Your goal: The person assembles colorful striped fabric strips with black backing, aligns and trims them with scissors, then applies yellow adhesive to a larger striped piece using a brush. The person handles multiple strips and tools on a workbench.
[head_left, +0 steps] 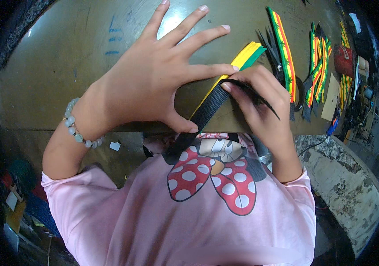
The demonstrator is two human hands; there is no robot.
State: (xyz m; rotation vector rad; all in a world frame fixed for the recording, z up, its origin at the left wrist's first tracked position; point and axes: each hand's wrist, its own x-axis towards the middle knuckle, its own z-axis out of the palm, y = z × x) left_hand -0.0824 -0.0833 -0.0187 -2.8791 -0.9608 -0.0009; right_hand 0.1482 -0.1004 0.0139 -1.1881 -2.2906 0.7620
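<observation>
A black woven strap (210, 105) lies at a slant across the table's near edge, on top of a yellow and green ribbon (246, 55) whose far end shows beyond it. My left hand (147, 75) is spread wide, its thumb and index fingertip resting on the strap and ribbon. The fingers of my right hand (264, 97) pinch the strap near its upper end, where a black flap bends off to the right. Just past my right hand are black scissors (274, 55) and a green, yellow and red patterned strip (284, 55).
Several more patterned strips (320, 66) lie in a bunch at the right of the table (65, 48). Beyond them are a red object (344, 60) and a beige flat piece (330, 97). A worn pale surface (346, 181) stands at the lower right.
</observation>
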